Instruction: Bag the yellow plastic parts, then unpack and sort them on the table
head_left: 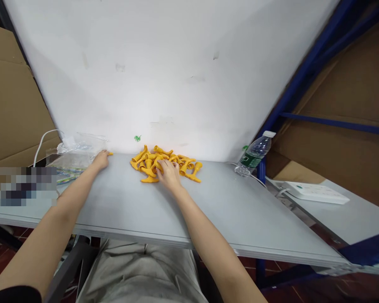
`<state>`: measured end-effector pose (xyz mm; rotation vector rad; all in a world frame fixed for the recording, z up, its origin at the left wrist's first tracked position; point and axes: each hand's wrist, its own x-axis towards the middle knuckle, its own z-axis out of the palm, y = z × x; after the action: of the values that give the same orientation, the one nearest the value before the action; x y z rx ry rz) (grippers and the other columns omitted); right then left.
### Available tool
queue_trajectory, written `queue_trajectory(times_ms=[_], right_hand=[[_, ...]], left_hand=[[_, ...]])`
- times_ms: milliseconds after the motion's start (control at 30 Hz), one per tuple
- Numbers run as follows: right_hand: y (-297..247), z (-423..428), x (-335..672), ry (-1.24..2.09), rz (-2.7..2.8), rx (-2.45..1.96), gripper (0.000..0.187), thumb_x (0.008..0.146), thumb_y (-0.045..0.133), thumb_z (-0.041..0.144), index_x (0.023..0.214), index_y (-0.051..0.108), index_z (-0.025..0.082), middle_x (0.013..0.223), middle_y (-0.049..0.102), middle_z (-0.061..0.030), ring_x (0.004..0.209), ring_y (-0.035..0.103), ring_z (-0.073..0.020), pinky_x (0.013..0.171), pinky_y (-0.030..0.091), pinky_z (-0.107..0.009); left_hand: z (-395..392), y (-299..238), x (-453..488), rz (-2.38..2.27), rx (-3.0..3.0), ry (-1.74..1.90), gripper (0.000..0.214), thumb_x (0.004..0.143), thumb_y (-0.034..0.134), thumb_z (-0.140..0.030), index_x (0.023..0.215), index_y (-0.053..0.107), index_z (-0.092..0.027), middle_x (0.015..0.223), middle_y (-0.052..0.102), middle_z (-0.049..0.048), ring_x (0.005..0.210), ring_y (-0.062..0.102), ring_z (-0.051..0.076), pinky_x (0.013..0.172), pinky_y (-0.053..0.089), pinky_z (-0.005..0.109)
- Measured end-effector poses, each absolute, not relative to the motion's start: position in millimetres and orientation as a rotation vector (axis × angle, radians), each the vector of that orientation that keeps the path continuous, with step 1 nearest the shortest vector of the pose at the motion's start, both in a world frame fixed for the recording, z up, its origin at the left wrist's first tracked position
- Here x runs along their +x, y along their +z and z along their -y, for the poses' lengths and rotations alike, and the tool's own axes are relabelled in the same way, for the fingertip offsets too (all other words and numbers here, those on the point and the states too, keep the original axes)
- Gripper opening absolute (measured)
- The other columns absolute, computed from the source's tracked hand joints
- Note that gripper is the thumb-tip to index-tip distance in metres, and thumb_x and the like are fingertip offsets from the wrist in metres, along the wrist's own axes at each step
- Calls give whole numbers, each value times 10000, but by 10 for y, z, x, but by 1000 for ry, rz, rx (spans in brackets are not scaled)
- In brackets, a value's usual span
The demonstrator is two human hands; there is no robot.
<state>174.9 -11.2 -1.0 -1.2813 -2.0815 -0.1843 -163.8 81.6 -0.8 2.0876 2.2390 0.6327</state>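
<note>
A heap of yellow plastic T-shaped pieces [150, 162], each with a hollow tube and a curved crosspiece, lies at the middle of the table against the white wall. My right hand [169, 173] is at the front of the heap, its fingers closed around one yellow piece [159, 167]. Farther left, near the wall, my left hand [101, 160] is closed; the tip of a yellow piece [110, 153] sticks out past its fingers, and the rest is hidden by the hand.
Clear plastic bags [77, 149] and printed packets [68, 173] lie left of my left hand. A bottle with a green label [252, 156] leans at the right beside a blue metal post. Behind it is a white power strip [316, 192]. Cardboard [12, 105] stands at the left.
</note>
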Motion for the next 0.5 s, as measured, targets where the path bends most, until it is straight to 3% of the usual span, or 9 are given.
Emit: queue_trajectory(times_ms=[300, 400, 500], right_hand=[[23, 15, 1832, -150, 1774, -1318, 351, 907, 457, 269, 1226, 563, 170, 1172, 667, -168, 1113, 583, -298, 1061, 270, -518], [41, -169, 2042, -70, 1444, -1405, 440, 886, 472, 329, 1296, 492, 169, 1123, 677, -154, 1088, 602, -280, 1022, 337, -492], [39, -424, 2418, 47, 1117, -1458, 457, 864, 481, 361, 1292, 468, 203, 1082, 689, -108, 987, 635, -223, 923, 439, -384]], left_hand=[[-488, 290, -965, -2112, 1890, 873, 467, 836, 485, -191, 1283, 602, -124, 1351, 612, 108, 1264, 551, 247, 1089, 400, 333], [-375, 314, -626, -1959, 1886, 900, 471, 822, 539, -242, 1281, 602, -158, 1348, 618, 97, 1253, 564, 246, 1054, 428, 332], [-313, 249, -333, -1917, 1874, 922, 434, 812, 574, -282, 1233, 625, -191, 1258, 676, 91, 1164, 625, 258, 988, 473, 357]])
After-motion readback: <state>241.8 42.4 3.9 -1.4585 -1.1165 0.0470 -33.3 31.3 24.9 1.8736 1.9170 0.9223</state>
